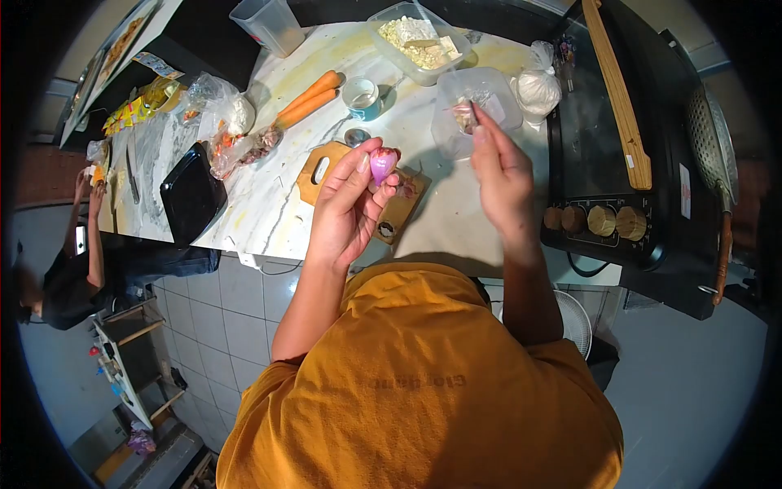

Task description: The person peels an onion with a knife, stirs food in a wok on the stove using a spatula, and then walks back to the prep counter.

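Observation:
My left hand (pixel 342 204) is closed around a peeled purple shallot (pixel 382 165), held up between thumb and fingers over the wooden cutting board (pixel 309 186). My right hand (pixel 503 175) is raised in a pinch at the near edge of a translucent plastic container (pixel 503 96). A small dark piece shows at its fingertips, too unclear to name. Pale and reddish scraps (pixel 463 116) appear just beside those fingertips. Below the shallot, some reddish bits (pixel 406 187) lie on the board, which my left hand partly hides.
Carrots (pixel 307 107), a glass (pixel 362 98), a black tray (pixel 193 194) and plastic bags (pixel 238 114) lie to the left. A tub of crumbly pale food (pixel 419 49) stands behind. The black oven (pixel 603 212) borders the right. Another person (pixel 73 277) works at far left.

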`<action>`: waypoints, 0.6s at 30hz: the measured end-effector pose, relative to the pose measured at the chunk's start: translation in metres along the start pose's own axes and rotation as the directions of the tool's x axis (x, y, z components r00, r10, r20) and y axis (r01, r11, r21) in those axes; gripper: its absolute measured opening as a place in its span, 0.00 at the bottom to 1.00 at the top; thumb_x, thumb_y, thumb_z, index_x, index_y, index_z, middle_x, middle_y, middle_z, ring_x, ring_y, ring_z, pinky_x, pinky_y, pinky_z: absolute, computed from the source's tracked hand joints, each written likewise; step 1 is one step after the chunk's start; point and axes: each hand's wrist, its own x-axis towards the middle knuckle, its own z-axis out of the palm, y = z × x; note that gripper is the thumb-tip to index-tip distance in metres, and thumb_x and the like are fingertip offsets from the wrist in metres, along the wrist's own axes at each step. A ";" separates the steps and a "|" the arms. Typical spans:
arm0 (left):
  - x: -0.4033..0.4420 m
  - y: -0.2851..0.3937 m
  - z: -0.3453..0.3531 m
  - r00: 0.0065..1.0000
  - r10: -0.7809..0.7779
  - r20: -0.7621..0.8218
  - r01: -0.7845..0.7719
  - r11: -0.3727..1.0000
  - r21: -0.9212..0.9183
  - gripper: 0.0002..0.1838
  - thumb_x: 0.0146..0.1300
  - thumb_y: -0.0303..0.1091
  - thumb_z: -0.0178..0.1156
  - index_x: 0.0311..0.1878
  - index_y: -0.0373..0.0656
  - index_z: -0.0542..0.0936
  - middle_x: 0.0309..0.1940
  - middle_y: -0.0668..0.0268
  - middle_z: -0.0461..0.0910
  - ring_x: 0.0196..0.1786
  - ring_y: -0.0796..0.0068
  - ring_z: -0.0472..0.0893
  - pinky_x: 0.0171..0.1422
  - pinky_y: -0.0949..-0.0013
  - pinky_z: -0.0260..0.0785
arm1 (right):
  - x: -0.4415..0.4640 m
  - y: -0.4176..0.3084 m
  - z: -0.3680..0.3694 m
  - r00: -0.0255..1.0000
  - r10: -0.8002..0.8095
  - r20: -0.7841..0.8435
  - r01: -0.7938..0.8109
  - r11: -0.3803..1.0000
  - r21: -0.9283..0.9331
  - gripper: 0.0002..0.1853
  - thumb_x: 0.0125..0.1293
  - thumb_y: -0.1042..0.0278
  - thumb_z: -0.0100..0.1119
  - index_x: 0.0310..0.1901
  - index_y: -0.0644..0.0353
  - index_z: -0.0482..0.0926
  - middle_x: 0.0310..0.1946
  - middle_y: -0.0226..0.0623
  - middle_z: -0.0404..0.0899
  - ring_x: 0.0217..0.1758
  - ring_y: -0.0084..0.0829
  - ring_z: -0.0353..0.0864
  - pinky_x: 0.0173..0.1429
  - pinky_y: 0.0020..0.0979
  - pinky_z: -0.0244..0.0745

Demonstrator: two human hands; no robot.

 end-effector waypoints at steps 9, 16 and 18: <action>0.001 0.000 0.005 0.999 -0.023 -0.045 0.027 0.995 0.096 0.16 0.72 0.31 0.48 0.59 0.34 0.71 0.49 0.56 0.78 0.43 0.70 0.81 0.50 0.71 0.77 | 0.017 0.011 -0.027 0.995 0.098 -0.004 -0.098 0.989 -0.113 0.22 0.75 0.57 0.42 0.65 0.57 0.67 0.24 0.26 0.69 0.28 0.16 0.65 0.36 0.22 0.68; 0.002 0.001 0.004 0.999 -0.028 -0.044 0.033 0.990 0.134 0.17 0.72 0.31 0.48 0.59 0.33 0.71 0.49 0.56 0.78 0.43 0.70 0.81 0.49 0.71 0.77 | 0.023 0.002 -0.032 0.942 0.337 -0.001 -0.334 0.934 -0.124 0.24 0.75 0.54 0.39 0.63 0.62 0.68 0.23 0.26 0.67 0.25 0.17 0.64 0.33 0.23 0.66; 0.001 0.001 0.004 0.999 -0.024 -0.044 0.030 0.991 0.132 0.17 0.72 0.31 0.48 0.59 0.33 0.71 0.49 0.56 0.78 0.43 0.70 0.81 0.49 0.71 0.77 | 0.020 -0.001 -0.031 0.979 0.194 -0.069 -0.203 0.965 -0.167 0.25 0.75 0.53 0.39 0.62 0.64 0.69 0.22 0.24 0.67 0.24 0.15 0.64 0.32 0.22 0.65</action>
